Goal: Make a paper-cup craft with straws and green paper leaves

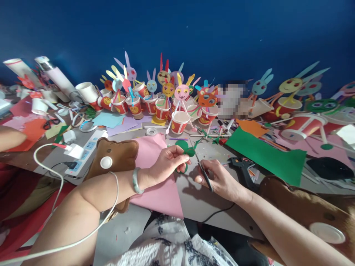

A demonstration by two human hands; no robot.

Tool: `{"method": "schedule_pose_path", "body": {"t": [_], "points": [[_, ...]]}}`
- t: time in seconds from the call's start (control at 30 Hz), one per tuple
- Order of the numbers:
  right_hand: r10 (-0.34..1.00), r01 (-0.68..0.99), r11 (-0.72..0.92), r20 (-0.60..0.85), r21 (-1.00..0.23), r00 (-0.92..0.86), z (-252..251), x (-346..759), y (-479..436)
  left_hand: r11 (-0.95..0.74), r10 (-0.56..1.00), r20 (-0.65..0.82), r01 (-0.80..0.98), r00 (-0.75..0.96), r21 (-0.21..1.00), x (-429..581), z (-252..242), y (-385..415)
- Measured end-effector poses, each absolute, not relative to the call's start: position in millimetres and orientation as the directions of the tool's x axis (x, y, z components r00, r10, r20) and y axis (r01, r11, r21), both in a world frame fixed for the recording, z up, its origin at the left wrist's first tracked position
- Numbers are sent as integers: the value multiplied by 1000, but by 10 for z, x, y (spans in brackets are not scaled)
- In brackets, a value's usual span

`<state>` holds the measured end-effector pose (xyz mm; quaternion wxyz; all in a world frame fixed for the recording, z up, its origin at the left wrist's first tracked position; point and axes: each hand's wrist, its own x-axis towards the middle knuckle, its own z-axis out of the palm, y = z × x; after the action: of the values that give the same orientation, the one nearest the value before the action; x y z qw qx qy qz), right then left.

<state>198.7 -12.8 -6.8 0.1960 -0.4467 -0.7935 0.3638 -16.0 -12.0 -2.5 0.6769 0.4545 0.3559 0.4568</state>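
Observation:
My left hand (169,162), with a pale green bangle on its wrist, pinches a small piece of green paper (185,147) above a pink paper sheet (155,173). My right hand (219,179) is closed on a pair of scissors (202,168), whose thin blades point up at the green piece. Both hands hover over the grey table (194,199) close to my lap.
Several red paper cups with paper animal faces (180,111) stand in rows at the back. A large green sheet (266,153), a black glue gun (242,166), a white power strip (85,151), a brown pouch (113,157) and a white cable (55,184) lie around.

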Motion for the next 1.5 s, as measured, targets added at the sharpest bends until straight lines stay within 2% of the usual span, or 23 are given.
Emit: {"method": "schedule_pose_path", "body": {"t": [0.33, 1.23, 1.5], "points": [[851, 551, 232, -107, -802, -514, 22, 1954, -157, 193, 927, -77, -288, 368, 938, -159, 1, -147], [830, 535, 197, -151, -822, -537, 76, 1980, -144, 184, 925, -59, -304, 377, 935, -189, 20, -130], [800, 530, 160, -205, -833, -564, 91, 2002, -124, 173, 931, -50, -317, 361, 932, -197, 32, -121]]}}
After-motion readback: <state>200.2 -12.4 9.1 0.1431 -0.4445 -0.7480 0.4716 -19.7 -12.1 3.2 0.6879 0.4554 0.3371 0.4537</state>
